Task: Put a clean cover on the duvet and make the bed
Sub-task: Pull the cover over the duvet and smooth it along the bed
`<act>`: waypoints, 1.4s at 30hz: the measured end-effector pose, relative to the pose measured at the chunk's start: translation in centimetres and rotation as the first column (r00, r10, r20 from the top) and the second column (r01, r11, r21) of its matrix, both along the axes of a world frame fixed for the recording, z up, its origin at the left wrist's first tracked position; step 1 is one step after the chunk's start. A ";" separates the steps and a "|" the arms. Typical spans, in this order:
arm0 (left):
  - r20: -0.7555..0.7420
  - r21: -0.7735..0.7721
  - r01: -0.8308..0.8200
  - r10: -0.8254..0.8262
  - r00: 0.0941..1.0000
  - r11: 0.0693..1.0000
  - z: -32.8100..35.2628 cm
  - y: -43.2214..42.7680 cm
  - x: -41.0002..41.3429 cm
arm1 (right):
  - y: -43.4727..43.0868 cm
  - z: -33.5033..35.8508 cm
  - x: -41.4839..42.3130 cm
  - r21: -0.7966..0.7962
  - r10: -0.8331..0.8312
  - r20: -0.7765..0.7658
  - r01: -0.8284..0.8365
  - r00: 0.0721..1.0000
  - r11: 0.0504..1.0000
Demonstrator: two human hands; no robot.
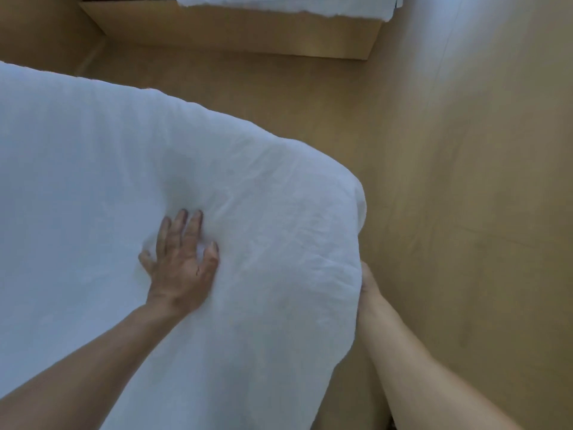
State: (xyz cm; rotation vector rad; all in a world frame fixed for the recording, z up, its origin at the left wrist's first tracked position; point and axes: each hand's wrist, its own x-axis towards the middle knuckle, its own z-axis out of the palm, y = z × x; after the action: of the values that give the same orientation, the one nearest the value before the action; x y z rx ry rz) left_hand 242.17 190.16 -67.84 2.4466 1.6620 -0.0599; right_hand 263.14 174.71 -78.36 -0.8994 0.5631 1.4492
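Observation:
A white duvet in its cover lies over the bed and fills the left half of the view, with its rounded corner hanging over the edge at the right. My left hand rests flat on top of the duvet with fingers spread, pressing into the fabric. My right hand is at the duvet's right edge, near the corner. Its fingers go under the fabric and are hidden, so its hold cannot be made out.
A light wooden floor runs along the right side of the bed. A second wooden bed frame with white bedding stands at the top of the view.

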 end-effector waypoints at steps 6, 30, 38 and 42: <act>-0.002 -0.035 -0.043 0.043 0.999 0.998 1.0 2.0 6.0 | -3.9 0.0 5.4 -0.163 -0.174 0.231 0.215 0.957 0.963; -0.097 -0.070 0.186 -0.193 0.976 0.980 -0.8 11.7 18.4 | 3.4 -1.6 14.9 -0.495 -0.038 0.335 0.210 0.941 0.843; -0.189 -0.058 0.117 -0.126 0.974 0.991 -1.0 17.4 16.7 | 1.2 -5.2 15.3 -0.764 0.275 0.264 0.026 0.924 0.645; -0.177 -0.023 0.078 -0.081 0.981 0.997 -0.8 18.8 15.0 | 4.4 -7.0 16.9 -0.821 0.787 0.092 -0.400 0.610 0.406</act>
State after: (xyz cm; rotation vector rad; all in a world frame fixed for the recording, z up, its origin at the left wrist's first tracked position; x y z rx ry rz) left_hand 257.20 208.95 -68.69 2.5606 1.6228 -0.3106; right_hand 280.04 179.07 -85.37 -2.2934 0.4381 1.5469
